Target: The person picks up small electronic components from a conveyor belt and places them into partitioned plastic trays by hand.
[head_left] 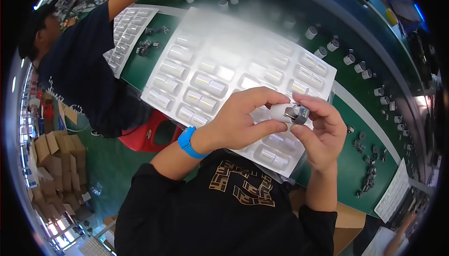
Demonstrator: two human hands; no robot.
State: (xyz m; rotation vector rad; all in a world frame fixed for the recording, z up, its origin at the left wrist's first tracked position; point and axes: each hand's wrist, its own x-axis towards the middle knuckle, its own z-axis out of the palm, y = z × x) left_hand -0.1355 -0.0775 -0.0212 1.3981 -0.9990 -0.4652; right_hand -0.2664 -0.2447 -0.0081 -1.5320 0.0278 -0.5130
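Observation:
Between my two hands, above the right part of a white moulded tray [329, 80], is a white cylinder [279, 113]. My left hand [248, 118], with a blue band at its wrist, pinches the cylinder between thumb and fingers. On the cylinder's right end sits a dark grey metal fitting [299, 114], and my right hand [322, 127] grips it with thumb and fingertips. Whether the fitting is fully seated on the cylinder I cannot tell. Below, the tray's pockets hold several white cylinders [209, 84] with a yellowish stripe; glare washes out its far part.
A conveyor belt [276, 8] curves past the far side, carrying several white cylinders [333, 45]. Dark metal fittings [369, 174] lie on the green table [346, 162] at right, others [146, 47] at left. A co-worker [84, 64] reaches over a second tray [128, 31]. A red stool [145, 134] stands below.

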